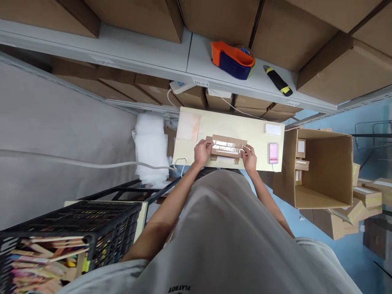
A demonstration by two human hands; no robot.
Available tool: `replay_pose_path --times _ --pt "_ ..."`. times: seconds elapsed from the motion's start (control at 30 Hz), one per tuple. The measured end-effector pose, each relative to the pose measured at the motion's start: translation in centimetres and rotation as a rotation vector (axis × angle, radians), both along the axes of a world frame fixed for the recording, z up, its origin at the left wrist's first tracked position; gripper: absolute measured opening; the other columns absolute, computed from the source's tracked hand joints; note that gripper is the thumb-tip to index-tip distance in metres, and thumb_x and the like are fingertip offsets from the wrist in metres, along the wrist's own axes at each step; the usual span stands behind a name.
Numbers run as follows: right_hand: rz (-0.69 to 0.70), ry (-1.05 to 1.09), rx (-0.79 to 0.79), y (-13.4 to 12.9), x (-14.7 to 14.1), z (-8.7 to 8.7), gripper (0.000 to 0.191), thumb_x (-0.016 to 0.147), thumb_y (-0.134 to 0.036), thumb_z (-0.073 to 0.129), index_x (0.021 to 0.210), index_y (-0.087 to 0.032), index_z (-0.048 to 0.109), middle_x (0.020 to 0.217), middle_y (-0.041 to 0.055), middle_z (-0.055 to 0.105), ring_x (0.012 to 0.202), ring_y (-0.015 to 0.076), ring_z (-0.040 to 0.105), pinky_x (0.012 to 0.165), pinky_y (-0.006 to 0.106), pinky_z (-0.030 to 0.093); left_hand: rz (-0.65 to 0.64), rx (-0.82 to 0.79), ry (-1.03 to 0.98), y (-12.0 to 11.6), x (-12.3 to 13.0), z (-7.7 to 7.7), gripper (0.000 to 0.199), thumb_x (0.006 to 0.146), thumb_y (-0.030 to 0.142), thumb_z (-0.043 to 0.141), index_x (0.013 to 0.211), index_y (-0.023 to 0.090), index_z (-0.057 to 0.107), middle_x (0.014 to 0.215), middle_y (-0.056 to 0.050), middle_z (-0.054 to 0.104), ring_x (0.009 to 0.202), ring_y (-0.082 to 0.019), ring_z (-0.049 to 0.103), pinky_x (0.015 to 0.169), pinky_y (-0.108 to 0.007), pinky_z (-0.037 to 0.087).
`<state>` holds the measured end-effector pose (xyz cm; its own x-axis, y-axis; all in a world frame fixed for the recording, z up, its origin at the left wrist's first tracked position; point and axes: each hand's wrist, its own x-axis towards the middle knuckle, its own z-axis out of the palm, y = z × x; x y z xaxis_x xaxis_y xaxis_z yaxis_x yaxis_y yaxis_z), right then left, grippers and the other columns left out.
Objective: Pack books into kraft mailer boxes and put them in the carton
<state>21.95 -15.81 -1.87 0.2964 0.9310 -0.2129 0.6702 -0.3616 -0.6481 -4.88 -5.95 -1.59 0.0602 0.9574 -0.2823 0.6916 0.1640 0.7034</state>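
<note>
Basically flat cardbd box [227, 146], glossy tape, L + R fingers [210, 143] pinching ends.

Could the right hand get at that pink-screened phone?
Probably yes: the phone lies near the right hand on the same tabletop, with nothing visible between them, though its fingers are on the taped cardboard.

We record glossy film on matt cardboard [228, 145].
Crate [118, 228] reads as black plastic; shirt [226, 228], matt cloth.
</note>
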Motion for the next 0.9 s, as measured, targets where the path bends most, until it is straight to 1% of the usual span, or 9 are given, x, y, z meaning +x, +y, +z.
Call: replay_pose_path --times 0.17,0.27,0.37,0.47,0.53,0.6,0.67,0.77,0.9 --pt "0.08 -0.143 -0.11 1.1 -0.1 1.9 0.034 0.11 -0.033 0.055 0.131 -0.019 0.078 0.158 0.0191 0.064 0.118 0.0308 0.078 0.107 0.05 0.066 -0.07 0.025 0.015 1.0 -0.3 0.4 0.012 0.097 0.024 0.069 0.102 0.022 0.081 0.125 -0.015 0.08 0.111 -0.032 0.08 0.109 -0.045 0.062" --pt "0.157 -0.227 -0.031 4.6 0.2 4.8 0.031 0.108 -0.027 0.057 0.126 -0.017 0.079 0.151 0.0219 0.067 0.129 0.0356 0.073 0.115 0.053 0.061 -0.033 0.148 -0.034 3.6 0.5 2.2 0.011 0.094 0.02 0.069 0.098 0.023 0.079 0.133 -0.016 0.076 0.131 -0.035 0.074 0.122 -0.05 0.057" --pt "0.238 -0.313 0.22 11.4 0.4 9.9 0.036 0.112 -0.031 0.053 0.135 -0.018 0.076 0.152 0.0223 0.067 0.139 0.0384 0.066 0.125 0.058 0.052 -0.004 0.3 -0.121 7.8 2.5 6.3 0.013 0.097 0.019 0.067 0.102 0.024 0.078 0.14 -0.017 0.073 0.139 -0.035 0.07 0.125 -0.052 0.055" --pt "0.324 -0.44 0.411 19.7 -0.3 16.5 0.046 0.115 -0.033 0.046 0.153 -0.016 0.065 0.161 0.0241 0.061 0.151 0.0396 0.057 0.129 0.061 0.045 -0.009 0.447 -0.214 12.1 5.0 12.0 0.011 0.099 0.018 0.067 0.101 0.024 0.076 0.141 -0.014 0.074 0.14 -0.033 0.069 0.125 -0.051 0.054" --pt "0.372 -0.549 0.424 24.6 -1.4 20.1 0.052 0.114 -0.029 0.045 0.162 -0.01 0.055 0.164 0.0278 0.059 0.153 0.0405 0.055 0.129 0.061 0.043 -0.014 0.543 -0.265 14.3 6.2 15.5 0.013 0.098 0.014 0.067 0.101 0.023 0.076 0.137 -0.013 0.075 0.138 -0.032 0.07 0.124 -0.05 0.054" --pt "0.374 -0.645 0.325 28.4 -2.8 22.4 0.055 0.111 -0.024 0.048 0.162 -0.004 0.051 0.159 0.0314 0.062 0.149 0.042 0.058 0.127 0.06 0.044 -0.01 0.604 -0.308 15.5 6.9 17.8 0.016 0.098 0.012 0.066 0.104 0.023 0.075 0.136 -0.013 0.074 0.134 -0.03 0.072 0.119 -0.047 0.057" --pt "0.367 -0.71 0.185 30.8 -4.0 23.3 0.056 0.107 -0.018 0.053 0.159 0.003 0.05 0.155 0.0342 0.065 0.146 0.0423 0.061 0.126 0.057 0.044 -0.014 0.628 -0.341 15.7 7.0 18.9 0.021 0.097 0.007 0.063 0.101 0.024 0.075 0.135 -0.012 0.075 0.133 -0.029 0.072 0.117 -0.045 0.059" --pt "0.386 -0.748 0.078 32.3 -4.7 23.3 0.054 0.103 -0.011 0.055 0.154 0.006 0.051 0.149 0.0358 0.069 0.141 0.0413 0.064 0.127 0.055 0.043 -0.004 0.588 -0.397 14.7 6.3 18.5 0.023 0.095 0.005 0.06 0.098 0.023 0.075 0.13 -0.012 0.077 0.129 -0.028 0.074 0.113 -0.045 0.061" --pt "0.368 -0.618 0.165 30.4 -4.2 22.1 0.048 0.107 -0.017 0.052 0.152 0.0 0.051 0.138 0.0323 0.073 0.132 0.0411 0.068 0.12 0.057 0.047 0.057 0.479 -0.541 11.7 4.4 16.7 0.016 0.099 0.016 0.062 0.108 0.021 0.075 0.122 -0.01 0.08 0.11 -0.024 0.079 0.103 -0.042 0.067"
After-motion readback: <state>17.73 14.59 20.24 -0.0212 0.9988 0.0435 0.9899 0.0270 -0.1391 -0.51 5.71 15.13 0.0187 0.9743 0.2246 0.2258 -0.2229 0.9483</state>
